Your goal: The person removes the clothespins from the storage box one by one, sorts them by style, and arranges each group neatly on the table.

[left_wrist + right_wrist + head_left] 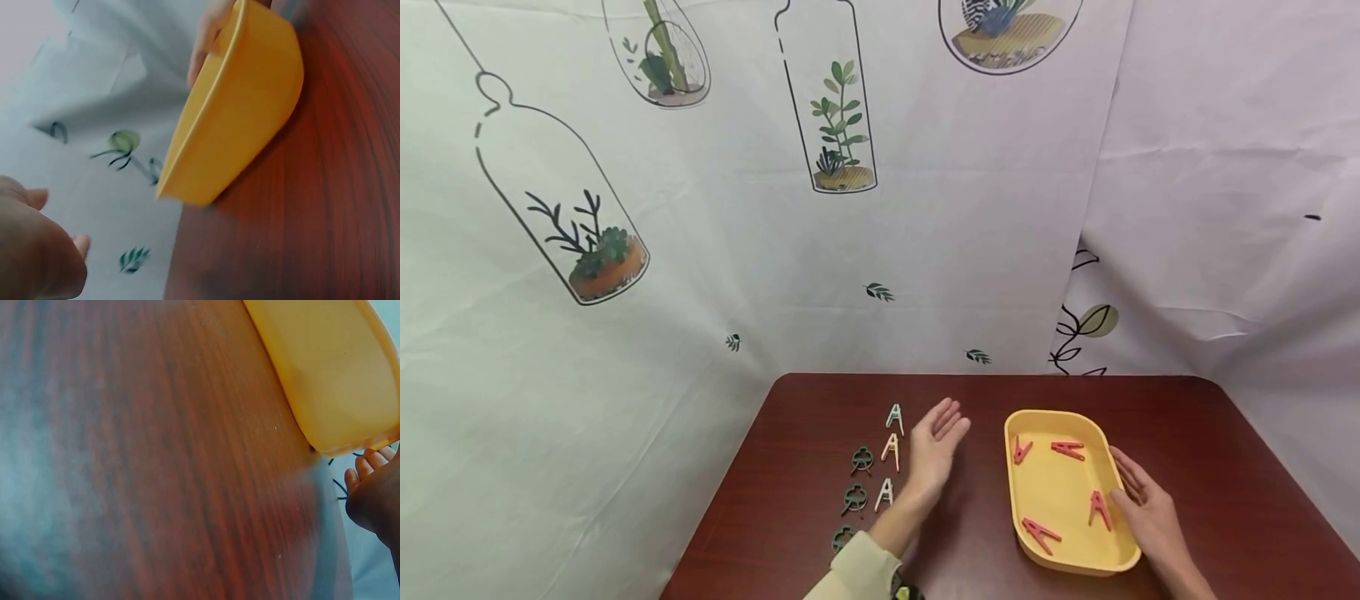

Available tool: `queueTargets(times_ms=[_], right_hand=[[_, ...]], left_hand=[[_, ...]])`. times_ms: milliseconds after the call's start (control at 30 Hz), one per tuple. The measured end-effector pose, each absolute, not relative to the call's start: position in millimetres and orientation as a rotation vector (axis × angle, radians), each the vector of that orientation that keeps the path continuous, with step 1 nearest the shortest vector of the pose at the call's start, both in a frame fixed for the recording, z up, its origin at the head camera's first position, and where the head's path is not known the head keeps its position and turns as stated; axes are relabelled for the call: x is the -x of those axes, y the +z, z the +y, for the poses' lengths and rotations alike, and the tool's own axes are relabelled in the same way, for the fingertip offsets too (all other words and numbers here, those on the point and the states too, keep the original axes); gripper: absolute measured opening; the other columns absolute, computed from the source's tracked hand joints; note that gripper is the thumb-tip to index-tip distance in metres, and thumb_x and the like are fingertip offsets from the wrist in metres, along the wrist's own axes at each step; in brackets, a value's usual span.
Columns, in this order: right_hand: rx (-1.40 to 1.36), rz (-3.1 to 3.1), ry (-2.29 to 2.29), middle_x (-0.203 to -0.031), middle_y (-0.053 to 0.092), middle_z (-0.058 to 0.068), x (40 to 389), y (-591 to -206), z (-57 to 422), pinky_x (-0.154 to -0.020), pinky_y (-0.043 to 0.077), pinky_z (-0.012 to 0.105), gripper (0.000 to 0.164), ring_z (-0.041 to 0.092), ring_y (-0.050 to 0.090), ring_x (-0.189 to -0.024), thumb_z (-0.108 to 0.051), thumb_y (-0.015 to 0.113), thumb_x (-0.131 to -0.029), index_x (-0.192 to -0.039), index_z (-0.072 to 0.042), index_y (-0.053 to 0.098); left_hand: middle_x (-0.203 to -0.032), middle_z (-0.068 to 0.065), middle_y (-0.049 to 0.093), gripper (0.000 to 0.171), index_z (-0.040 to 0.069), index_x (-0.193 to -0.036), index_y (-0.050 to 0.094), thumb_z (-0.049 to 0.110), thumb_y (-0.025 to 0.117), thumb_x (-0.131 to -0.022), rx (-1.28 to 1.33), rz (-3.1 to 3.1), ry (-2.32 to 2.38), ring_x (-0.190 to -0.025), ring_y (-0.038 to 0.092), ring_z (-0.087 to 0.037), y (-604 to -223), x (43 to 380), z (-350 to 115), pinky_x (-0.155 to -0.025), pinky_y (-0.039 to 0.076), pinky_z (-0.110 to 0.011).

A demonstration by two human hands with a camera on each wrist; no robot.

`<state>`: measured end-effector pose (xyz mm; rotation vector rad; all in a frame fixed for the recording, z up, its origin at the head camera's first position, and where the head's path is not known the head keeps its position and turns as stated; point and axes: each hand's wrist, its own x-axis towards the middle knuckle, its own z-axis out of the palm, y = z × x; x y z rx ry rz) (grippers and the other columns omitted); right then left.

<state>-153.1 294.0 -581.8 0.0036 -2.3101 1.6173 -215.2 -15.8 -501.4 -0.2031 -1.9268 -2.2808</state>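
On the near part of the desk (977,500), right of centre, the yellow tray (1056,487) is set, with red clips (1063,448) lying two in each half. Its right rim is touched by the right hand (1153,512); whether it is pinched cannot be told. The step in hand is judged to be the steadying of the tray. By the tray's left side, the left hand (931,458) is held spread, with nothing gripped; a reach over the left wall and a pinch on one red clip seem called for. Toward the left edge, dark green clips (854,497), then pale clips (892,447), are laid in rows. Bare wood is offered between left hand and tray, and before the far edge, beyond which patterned cloth (970,250) is hung.
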Motion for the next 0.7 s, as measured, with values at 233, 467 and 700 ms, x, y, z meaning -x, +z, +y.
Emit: queueTargets(times_ms=[233, 467, 700], right_hand=[[-0.009, -2.303, 1.623, -0.155, 0.047, 0.021, 153.9, -582.6, 292.9, -0.095, 0.039, 0.002, 0.058, -0.026, 0.041, -0.119, 0.011, 0.06, -0.1, -0.156, 0.008, 0.044], [-0.051, -2.244, 1.664, -0.146, 0.052, -0.016, 152.9, -583.6, 292.5, -0.095, 0.04, 0.002, 0.057, -0.025, 0.045, -0.121, 0.014, 0.059, -0.099, -0.154, 0.01, 0.045], [-0.025, -2.26, 1.638, -0.146, 0.051, -0.016, 153.5, -583.3, 294.0, -0.095, 0.039, 0.001, 0.057, -0.026, 0.044, -0.12, 0.012, 0.059, -0.099, -0.155, 0.008, 0.046]], left_hand=[[-0.136, -0.019, 0.069, 0.047, -0.007, -0.143, 0.06, 0.006, 0.073, -0.1, 0.131, -1.793, -2.297, -0.129, 0.065, -0.036, -508.1, 219.2, 40.8, -0.103, 0.054, -0.031], [-0.129, -0.013, 0.073, 0.04, 0.0, -0.137, 0.066, 0.005, 0.075, -0.099, -0.005, -1.716, -2.369, -0.123, 0.069, -0.03, -509.1, 220.6, 80.9, -0.098, 0.057, -0.033], [-0.122, -0.012, 0.075, 0.035, 0.001, -0.13, 0.07, 0.009, 0.078, -0.097, -0.174, -1.647, -2.429, -0.115, 0.072, -0.028, -510.2, 219.1, 115.4, -0.093, 0.061, -0.041]])
